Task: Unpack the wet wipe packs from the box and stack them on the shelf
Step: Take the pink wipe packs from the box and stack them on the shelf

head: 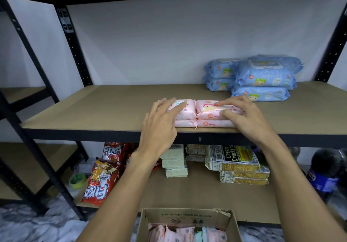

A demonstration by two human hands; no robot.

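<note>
Two short stacks of pink wet wipe packs lie side by side near the front edge of the brown shelf. My left hand rests with spread, straight fingers on the left stack. My right hand touches the top of the right stack, its fingers loosely bent over the pack. Below, an open cardboard box stands at the bottom of the view, with several more pink packs standing on edge inside. Larger blue wet wipe packs are stacked at the back right of the same shelf.
The lower shelf holds red snack bags, pale green packets and cream cracker packs. A dark soda bottle stands at the right. Black metal uprights frame the shelf. A tape roll lies at the lower left.
</note>
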